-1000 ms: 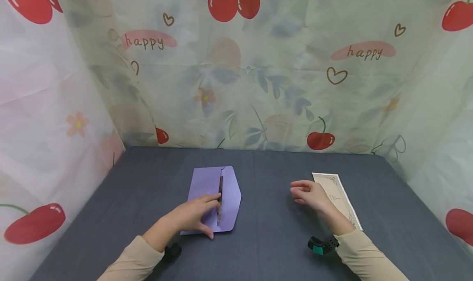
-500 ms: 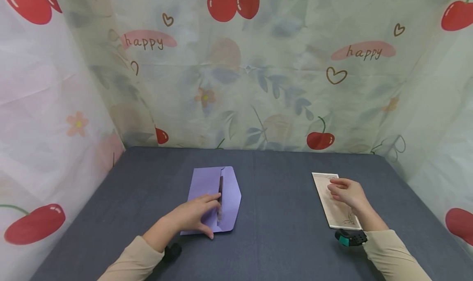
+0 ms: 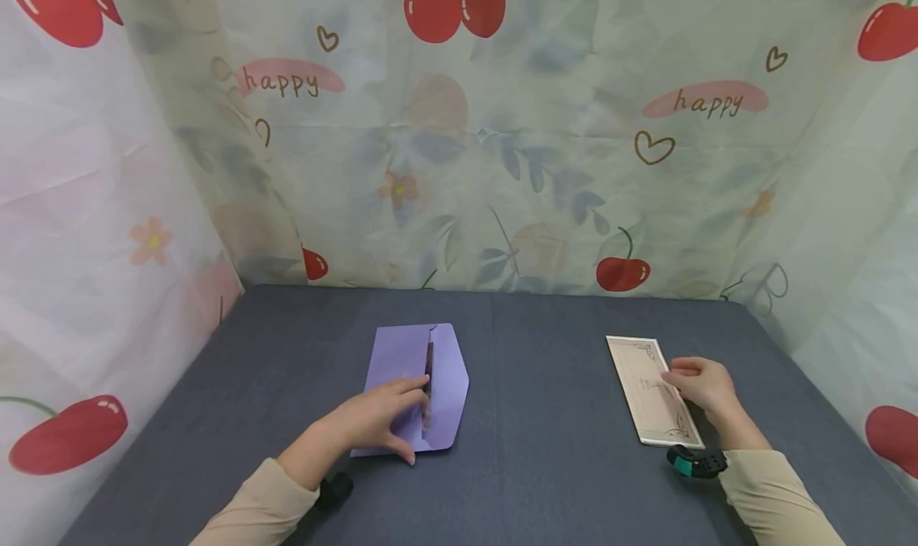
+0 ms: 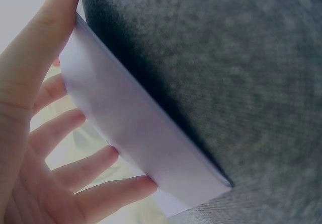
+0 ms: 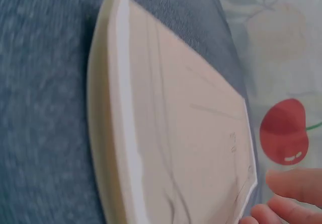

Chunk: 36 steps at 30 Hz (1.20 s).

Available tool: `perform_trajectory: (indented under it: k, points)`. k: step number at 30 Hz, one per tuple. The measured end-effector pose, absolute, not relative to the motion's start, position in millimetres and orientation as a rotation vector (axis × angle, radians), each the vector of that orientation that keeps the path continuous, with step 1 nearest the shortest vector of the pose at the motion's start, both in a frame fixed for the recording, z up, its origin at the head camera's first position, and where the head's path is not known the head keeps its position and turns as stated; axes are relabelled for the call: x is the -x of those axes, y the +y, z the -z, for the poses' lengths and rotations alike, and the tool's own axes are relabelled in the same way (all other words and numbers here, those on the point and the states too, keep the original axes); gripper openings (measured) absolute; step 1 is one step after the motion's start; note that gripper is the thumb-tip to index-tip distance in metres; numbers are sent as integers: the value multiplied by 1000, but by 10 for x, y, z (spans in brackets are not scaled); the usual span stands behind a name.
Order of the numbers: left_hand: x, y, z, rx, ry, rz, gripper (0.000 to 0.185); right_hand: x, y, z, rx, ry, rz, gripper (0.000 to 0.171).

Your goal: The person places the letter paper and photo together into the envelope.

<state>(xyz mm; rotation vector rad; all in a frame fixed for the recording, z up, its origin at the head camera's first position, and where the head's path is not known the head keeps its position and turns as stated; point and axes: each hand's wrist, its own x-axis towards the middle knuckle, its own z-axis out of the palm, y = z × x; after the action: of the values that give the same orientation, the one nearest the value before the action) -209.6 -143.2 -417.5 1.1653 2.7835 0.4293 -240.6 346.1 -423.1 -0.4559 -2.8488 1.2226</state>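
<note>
A purple envelope [image 3: 402, 351] lies on the left of the table, its flap opened out to the right and a dark strip showing in the slot. My left hand [image 3: 376, 413] rests on it with fingers spread and thumb by the near edge. In the left wrist view, fingertips touch one side of the envelope [image 4: 131, 118]. To the right lies a cream card [image 3: 634, 379] with ornate corners; its layered edge [image 5: 118, 83] shows in the right wrist view. My right hand [image 3: 706, 386] is at the card's right side, fingers loosely curled, fingertips overlapping its edge.
A dark grey cloth [image 3: 516, 418] covers the table. Behind and at both sides hangs a printed curtain [image 3: 502, 171] with cherries and hearts. A black wrist device [image 3: 696, 461] with a teal part is below the right hand, and a dark one [image 3: 335, 489] below the left.
My right hand has moved right, from the card's left side across it to its right edge, uncovering the card's face. My left hand and the envelope have stayed in place.
</note>
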Motion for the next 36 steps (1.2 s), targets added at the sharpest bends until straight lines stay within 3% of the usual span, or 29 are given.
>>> perform_trajectory:
  k: [13, 36]
  points:
    - [2101, -1440, 4160, -1163, 2787, -423, 61, 2419, 3466, 4225, 486, -2959, -1128, 63]
    - [2093, -1438, 4164, -1166, 2783, -422, 60, 2446, 3474, 4230, 555, -2978, -1055, 50]
